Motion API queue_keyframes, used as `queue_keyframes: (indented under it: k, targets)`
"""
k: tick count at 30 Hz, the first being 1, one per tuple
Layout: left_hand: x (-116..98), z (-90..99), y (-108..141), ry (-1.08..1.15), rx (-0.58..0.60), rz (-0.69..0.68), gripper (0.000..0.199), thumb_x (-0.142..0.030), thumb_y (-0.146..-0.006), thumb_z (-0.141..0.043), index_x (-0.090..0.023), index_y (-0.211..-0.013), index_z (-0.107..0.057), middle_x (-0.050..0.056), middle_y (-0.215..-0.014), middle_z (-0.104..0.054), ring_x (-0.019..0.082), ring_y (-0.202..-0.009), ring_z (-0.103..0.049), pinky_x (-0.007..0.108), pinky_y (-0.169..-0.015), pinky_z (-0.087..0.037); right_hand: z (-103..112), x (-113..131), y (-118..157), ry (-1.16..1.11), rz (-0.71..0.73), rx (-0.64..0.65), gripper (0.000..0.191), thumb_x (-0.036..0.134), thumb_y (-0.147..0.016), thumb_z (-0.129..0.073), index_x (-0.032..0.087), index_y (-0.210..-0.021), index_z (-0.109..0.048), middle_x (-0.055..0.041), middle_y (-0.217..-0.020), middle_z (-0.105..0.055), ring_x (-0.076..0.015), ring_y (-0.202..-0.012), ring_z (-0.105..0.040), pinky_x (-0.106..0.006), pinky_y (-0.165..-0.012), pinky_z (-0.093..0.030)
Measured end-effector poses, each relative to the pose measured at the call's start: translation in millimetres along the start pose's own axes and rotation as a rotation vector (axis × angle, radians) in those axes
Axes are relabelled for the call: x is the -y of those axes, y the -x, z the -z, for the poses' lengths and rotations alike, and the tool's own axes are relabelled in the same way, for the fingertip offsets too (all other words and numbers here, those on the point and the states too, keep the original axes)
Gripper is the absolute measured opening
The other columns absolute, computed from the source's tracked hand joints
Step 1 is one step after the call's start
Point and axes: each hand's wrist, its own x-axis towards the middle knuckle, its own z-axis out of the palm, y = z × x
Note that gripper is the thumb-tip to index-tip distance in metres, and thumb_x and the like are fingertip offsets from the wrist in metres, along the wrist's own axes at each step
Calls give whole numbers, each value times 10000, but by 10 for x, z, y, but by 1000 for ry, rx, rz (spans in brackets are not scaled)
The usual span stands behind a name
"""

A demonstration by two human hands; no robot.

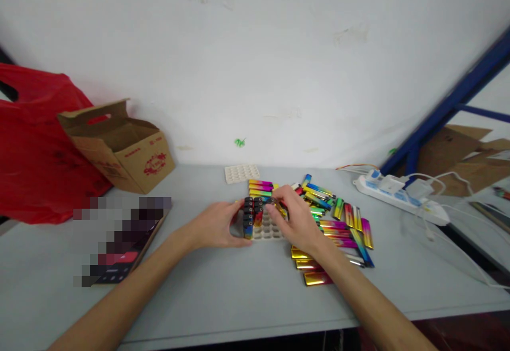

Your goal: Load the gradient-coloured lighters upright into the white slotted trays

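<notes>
A pale tray with rows of holes (268,231) lies on the grey table, several black-topped lighters (248,217) standing upright in its left part. My left hand (218,224) curves around the tray's left side, thumb and fingers apart, touching the outer lighters. My right hand (294,218) is over the tray's right part, its fingers pinched on a black-topped lighter (271,201) beside the standing ones. To the right, a loose pile of shiny coloured lighters (337,226) spreads over the table, partly hidden under my right hand and forearm.
Another pale holed tray (241,173) lies near the wall. An open cardboard box (139,154) and a red bag (43,144) are at the left, behind a dark device (127,255), partly pixelated. A white power strip (402,200) with plugs and cables lies at the right.
</notes>
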Motion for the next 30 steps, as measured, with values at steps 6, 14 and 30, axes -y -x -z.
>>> queue_keyframes:
  k: [6, 14, 30]
  targets:
    - [19, -21, 7, -5, -11, -4, 598, -684, -760, -801, -233, -1098, -602, 35, -934, -755, 261, -780, -699, 310, -653, -425, -17, 4, 52, 48, 72, 129, 201, 424, -1083, -607, 228, -1040, -601, -4, -766, -657, -181, -676, -616, -304, -666, -487]
    - [4, -19, 5, -9, -4, 4, 597, -673, -762, -797, -229, -1118, -617, 47, -965, -767, 282, -819, -716, 316, -671, -438, -37, -87, 74, 163, 130, 311, 254, 456, -1097, -610, 218, -1011, -606, -19, -813, -720, -161, -661, -637, -268, -630, -438]
    - [-13, 2, 3, -35, 2, 15, 647, -653, -759, -810, -212, -1195, -626, 74, -1025, -788, 310, -883, -748, 331, -704, -492, 213, -453, -83, 633, -86, 120, 191, 327, -1080, -633, 181, -1083, -756, -126, -1049, -753, -290, -1029, -700, -387, -941, -514]
